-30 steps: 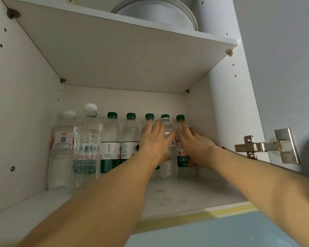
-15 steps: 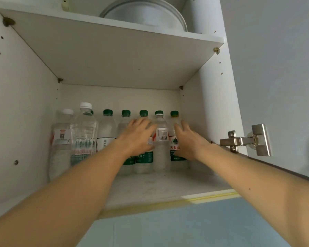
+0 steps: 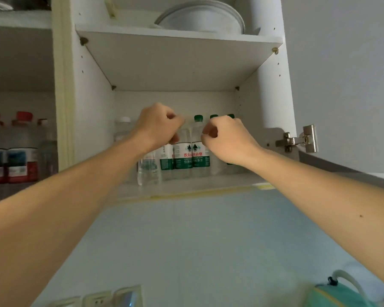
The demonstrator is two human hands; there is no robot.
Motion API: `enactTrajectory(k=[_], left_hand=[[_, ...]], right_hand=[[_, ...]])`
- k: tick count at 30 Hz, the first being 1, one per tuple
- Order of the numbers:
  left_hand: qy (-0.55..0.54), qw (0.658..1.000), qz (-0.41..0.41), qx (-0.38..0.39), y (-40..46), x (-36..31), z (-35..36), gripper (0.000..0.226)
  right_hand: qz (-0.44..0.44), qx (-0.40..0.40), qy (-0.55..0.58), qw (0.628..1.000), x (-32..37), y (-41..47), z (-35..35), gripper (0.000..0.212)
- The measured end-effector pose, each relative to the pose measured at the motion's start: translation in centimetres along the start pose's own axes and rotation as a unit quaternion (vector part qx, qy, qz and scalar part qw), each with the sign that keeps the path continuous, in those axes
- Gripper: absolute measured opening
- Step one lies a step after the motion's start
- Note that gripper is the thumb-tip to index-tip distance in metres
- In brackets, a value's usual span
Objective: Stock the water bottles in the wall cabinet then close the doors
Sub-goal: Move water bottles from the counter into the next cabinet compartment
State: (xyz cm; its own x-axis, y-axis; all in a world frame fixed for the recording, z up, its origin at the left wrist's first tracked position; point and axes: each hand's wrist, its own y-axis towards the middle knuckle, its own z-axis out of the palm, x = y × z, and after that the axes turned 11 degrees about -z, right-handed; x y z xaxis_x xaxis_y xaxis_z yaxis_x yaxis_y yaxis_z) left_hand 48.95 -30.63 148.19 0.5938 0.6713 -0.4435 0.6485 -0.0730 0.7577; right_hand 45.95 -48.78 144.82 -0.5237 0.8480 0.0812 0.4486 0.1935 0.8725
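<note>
Behind both curled, empty hands, left hand (image 3: 156, 125) and right hand (image 3: 225, 138), stand the water bottles (image 3: 190, 156).

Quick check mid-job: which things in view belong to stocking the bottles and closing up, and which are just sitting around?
Job:
green-capped water bottles
white-capped bottle
lower shelf
door hinge
left hand
right hand

Lying about:
plates
red-capped bottles
wall sockets
</note>
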Motion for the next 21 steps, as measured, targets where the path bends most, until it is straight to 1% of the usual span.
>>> enactTrajectory(k=[4,8,11,14,17,21], left_hand=[[-0.08,0.996,-0.036,0.014,-7.0,2.3,-2.8,0.034],[-0.126,0.99,-0.056,-0.002,-14.7,6.6,-3.8,0.033],[-0.149,0.987,-0.066,0.003,-20.3,10.0,-4.1,0.032],[-0.163,0.981,-0.106,0.022,-25.4,13.4,-3.9,0.033],[-0.157,0.97,-0.179,0.045,-30.7,17.3,-2.2,0.033],[-0.069,0.946,-0.295,0.114,-39.0,23.1,1.3,0.038]], right_hand=[[-0.001,-0.037,0.083,0.996,5.4,-4.5,0.9,0.013],[0.046,-0.015,0.175,0.983,9.4,-11.1,3.8,0.01],[0.079,0.028,0.233,0.969,11.5,-16.4,6.1,0.01],[0.131,0.07,0.285,0.947,12.6,-21.3,8.4,0.012],[0.194,0.132,0.305,0.923,12.9,-26.7,11.8,0.018],[0.244,0.234,0.281,0.898,13.3,-35.1,17.0,0.032]])
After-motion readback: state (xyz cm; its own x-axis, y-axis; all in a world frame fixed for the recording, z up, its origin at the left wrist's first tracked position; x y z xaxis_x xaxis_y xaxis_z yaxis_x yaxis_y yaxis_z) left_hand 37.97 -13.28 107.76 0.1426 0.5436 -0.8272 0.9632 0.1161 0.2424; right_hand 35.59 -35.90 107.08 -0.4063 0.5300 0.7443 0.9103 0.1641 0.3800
